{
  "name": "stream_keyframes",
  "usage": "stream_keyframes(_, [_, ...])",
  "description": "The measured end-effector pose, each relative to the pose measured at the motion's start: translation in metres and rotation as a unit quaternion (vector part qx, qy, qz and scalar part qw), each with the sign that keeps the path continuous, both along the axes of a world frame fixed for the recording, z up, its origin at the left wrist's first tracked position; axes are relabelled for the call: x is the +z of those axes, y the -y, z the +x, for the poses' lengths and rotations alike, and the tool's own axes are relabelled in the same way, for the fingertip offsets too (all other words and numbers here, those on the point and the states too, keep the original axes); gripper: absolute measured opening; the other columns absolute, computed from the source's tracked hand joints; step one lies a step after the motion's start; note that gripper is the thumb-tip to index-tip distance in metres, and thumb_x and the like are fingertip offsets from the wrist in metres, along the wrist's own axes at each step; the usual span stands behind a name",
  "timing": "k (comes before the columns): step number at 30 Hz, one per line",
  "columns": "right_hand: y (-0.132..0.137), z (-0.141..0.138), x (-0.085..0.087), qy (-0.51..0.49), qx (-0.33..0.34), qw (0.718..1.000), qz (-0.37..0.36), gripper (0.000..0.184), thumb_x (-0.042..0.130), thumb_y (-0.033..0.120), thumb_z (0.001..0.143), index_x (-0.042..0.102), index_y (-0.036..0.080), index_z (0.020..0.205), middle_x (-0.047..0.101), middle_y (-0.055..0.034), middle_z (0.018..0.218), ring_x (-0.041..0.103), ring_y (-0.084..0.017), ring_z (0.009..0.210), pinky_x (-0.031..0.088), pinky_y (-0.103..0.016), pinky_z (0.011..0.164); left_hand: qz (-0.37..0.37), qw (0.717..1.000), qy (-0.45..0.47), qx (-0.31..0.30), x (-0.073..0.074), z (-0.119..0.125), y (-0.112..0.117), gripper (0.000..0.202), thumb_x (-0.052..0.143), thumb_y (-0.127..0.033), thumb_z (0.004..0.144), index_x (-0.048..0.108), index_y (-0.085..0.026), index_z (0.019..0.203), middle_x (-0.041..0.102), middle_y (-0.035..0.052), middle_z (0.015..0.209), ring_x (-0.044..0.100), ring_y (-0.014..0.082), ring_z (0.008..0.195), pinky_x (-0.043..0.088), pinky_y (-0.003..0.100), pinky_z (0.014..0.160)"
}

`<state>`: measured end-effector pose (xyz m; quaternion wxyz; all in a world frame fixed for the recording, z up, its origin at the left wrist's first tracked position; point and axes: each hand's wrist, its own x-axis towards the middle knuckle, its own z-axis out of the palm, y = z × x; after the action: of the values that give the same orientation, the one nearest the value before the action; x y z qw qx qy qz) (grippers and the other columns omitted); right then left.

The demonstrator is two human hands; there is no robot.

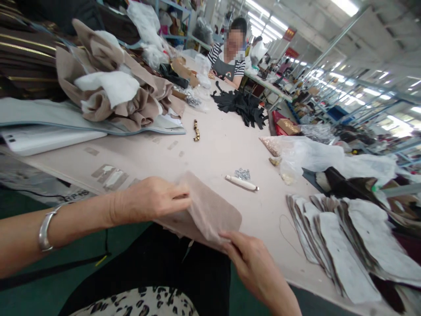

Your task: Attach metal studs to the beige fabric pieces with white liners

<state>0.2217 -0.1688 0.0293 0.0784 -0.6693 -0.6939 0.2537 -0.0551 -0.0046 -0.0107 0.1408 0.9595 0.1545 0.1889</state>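
A beige-brown fabric piece (217, 208) with a thin, pale layer on it lies across the table's near edge. My left hand (158, 198) pinches its upper left part between thumb and fingers. At the lower right edge, my right hand (246, 254) grips the same piece between thumb and forefinger. Beyond it lie a white pen-like tool (242, 183) and a small heap of silvery metal bits (242, 174). What lies beneath the fabric is hidden.
Stacked white-backed pieces (342, 245) lie at the right, near a clear plastic bag (309, 151). Crumpled brown fabric (138, 96) is heaped at the left. Farther off are gold metal parts (196, 131), black strips (241, 105) and a seated person (230, 66) across the table (217, 149).
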Motion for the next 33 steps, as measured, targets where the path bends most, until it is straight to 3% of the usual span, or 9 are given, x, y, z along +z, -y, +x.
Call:
stream_keyframes(3, [-0.020,-0.015,0.018,-0.107,-0.035,0.990,0.082,0.053,0.053,0.021,0.097,0.051,0.020,0.150,0.061,0.0058,0.067,0.060,-0.013,0.058,0.045,-0.023,0.061,0.038,0.998,0.010,-0.054,0.031,0.012,-0.003,0.033,0.040,-0.017,0.103,0.071,-0.028,0.103,0.071,0.0053,0.112,0.054,0.0146,0.068,0.035,0.031,0.062])
stream_keyframes(7, [-0.058,-0.027,0.049,-0.190,0.068,0.976,0.079,0.072,0.057,0.014,0.084,0.046,0.023,0.155,0.052,0.0107,0.062,0.050,-0.010,0.054,0.040,-0.020,0.058,0.027,0.995,-0.021,-0.090,0.080,0.032,0.008,0.033,0.041,-0.025,0.103,0.072,-0.030,0.090,0.068,0.0045,0.088,0.047,0.0165,0.062,0.032,0.036,0.060])
stream_keyframes(13, [-0.085,-0.029,0.079,-0.265,0.135,0.955,-0.015,0.011,0.062,0.024,0.078,0.073,0.020,0.077,0.054,0.0066,0.064,0.050,-0.011,0.063,0.040,-0.021,0.059,-0.017,0.991,0.053,-0.123,0.122,0.043,0.018,0.025,0.051,-0.028,0.098,0.074,-0.032,0.090,0.067,0.0019,0.082,0.042,0.0150,0.057,0.032,0.035,0.056])
stream_keyframes(18, [-0.076,-0.037,0.072,-0.381,-0.060,0.922,0.029,0.009,0.060,0.022,0.069,0.068,0.019,0.072,0.054,0.0072,0.054,0.046,-0.008,0.047,0.038,-0.019,0.046,-0.033,0.977,0.210,0.028,0.104,0.028,0.027,0.028,0.053,-0.046,0.104,0.072,-0.027,0.110,0.072,0.0030,0.099,0.060,0.0155,0.078,0.044,0.029,0.069])
stream_keyframes(21, [-0.068,-0.043,0.067,-0.410,-0.196,0.884,0.112,0.018,0.065,0.027,0.071,0.074,0.018,0.083,0.057,0.0063,0.051,0.046,-0.008,0.041,0.039,-0.019,0.040,-0.137,0.960,0.225,0.095,0.079,0.025,0.045,0.044,0.079,-0.060,0.082,0.064,-0.020,0.091,0.068,0.0002,0.082,0.060,0.0154,0.070,0.046,0.027,0.065])
stream_keyframes(24, [-0.061,-0.048,0.063,-0.398,-0.252,0.861,0.192,0.020,0.071,0.033,0.075,0.076,0.017,0.086,0.060,0.0041,0.054,0.048,-0.009,0.043,0.041,-0.019,0.040,-0.174,0.957,0.170,0.160,0.051,0.034,0.064,0.051,0.092,-0.050,0.063,0.059,-0.021,0.090,0.067,-0.0023,0.081,0.059,0.0162,0.065,0.042,0.027,0.058])
stream_keyframes(27, [-0.050,-0.052,0.063,-0.390,-0.271,0.848,0.236,0.023,0.073,0.036,0.076,0.077,0.017,0.089,0.061,0.0031,0.056,0.050,-0.010,0.044,0.042,-0.020,0.040,-0.161,0.955,0.178,0.173,0.031,0.044,0.070,0.018,0.071,-0.031,0.083,0.061,-0.021,0.095,0.069,0.0000,0.087,0.064,0.0173,0.073,0.042,0.028,0.064])
stream_keyframes(30, [-0.031,-0.050,0.067,-0.324,-0.298,0.857,0.267,0.025,0.072,0.040,0.081,0.077,0.018,0.092,0.063,0.0020,0.058,0.053,-0.012,0.048,0.044,-0.022,0.044,-0.206,0.949,0.185,0.152,0.035,0.044,0.063,0.016,0.051,-0.024,0.094,0.067,-0.022,0.089,0.068,-0.0012,0.079,0.061,0.0141,0.070,0.041,0.026,0.065])
stream_keyframes(33, [-0.002,-0.041,0.078,-0.192,-0.297,0.888,0.293,0.027,0.070,0.044,0.086,0.079,0.021,0.097,0.068,0.0002,0.062,0.057,-0.015,0.052,0.047,-0.024,0.047,-0.314,0.933,0.133,0.113,0.064,0.034,0.053,0.017,0.056,-0.029,0.092,0.071,-0.022,0.086,0.062,-0.0045,0.068,0.052,0.0116,0.061,0.036,0.023,0.059])
